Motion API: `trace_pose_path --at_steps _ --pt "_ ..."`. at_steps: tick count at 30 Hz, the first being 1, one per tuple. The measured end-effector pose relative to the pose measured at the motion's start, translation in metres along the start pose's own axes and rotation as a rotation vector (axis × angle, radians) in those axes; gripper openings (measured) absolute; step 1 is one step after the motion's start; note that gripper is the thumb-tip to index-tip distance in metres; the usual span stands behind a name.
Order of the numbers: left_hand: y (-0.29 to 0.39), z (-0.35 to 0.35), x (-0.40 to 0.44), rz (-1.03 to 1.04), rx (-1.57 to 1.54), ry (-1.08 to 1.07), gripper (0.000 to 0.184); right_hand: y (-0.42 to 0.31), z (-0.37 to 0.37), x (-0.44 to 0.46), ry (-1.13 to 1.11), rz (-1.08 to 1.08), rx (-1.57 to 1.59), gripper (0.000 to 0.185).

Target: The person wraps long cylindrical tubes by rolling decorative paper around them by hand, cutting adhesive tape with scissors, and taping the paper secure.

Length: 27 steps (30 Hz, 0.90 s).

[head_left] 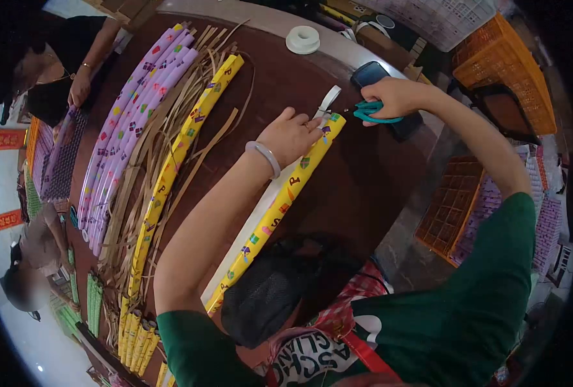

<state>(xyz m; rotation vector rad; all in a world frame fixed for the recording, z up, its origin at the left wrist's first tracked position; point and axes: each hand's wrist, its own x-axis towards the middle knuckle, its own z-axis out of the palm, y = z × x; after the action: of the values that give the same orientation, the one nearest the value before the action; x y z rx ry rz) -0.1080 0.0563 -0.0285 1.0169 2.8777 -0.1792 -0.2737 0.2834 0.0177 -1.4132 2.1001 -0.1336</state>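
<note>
My left hand (289, 140), a pale bangle on its wrist, lies over the upper end of a yellow patterned roll of wrapping paper (285, 205). Its fingers are bent and pressed onto the roll's edge, beside a looped white strip (329, 99) that sticks out past the end. A white paper edge shows along the roll's left side. In my right hand (395, 98) are scissors with teal handles (378, 113), the fingers wrapped round them. The scissors' tips point left toward the roll's end, a small gap away; the blades are hard to make out.
Another yellow roll (182, 145), brown paper strips (141, 145) and purple patterned rolls (135, 103) lie leftward on the dark table (357, 177). A white tape roll (302, 40) and a phone (370, 74) are at the far edge. Orange crates (505, 71) stand right; two people work left.
</note>
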Motion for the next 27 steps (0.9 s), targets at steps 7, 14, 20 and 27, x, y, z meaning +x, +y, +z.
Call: trace_pose_path --at_steps 7,14,20,27 --pt "0.001 -0.001 -0.002 0.012 0.081 0.078 0.026 -0.004 0.003 0.0 0.01 -0.003 -0.011 0.044" --pt "0.0 -0.002 -0.001 0.002 0.032 0.095 0.026 0.002 0.01 -0.003 0.029 -0.026 -0.017 0.041" --pt "-0.009 -0.006 0.0 -0.07 -0.194 -0.057 0.058 -0.001 0.032 -0.012 0.232 0.16 -0.159 0.041" --pt "-0.013 -0.007 0.005 -0.105 -0.289 -0.066 0.062 -0.022 0.045 0.009 0.408 0.333 -0.183 0.042"
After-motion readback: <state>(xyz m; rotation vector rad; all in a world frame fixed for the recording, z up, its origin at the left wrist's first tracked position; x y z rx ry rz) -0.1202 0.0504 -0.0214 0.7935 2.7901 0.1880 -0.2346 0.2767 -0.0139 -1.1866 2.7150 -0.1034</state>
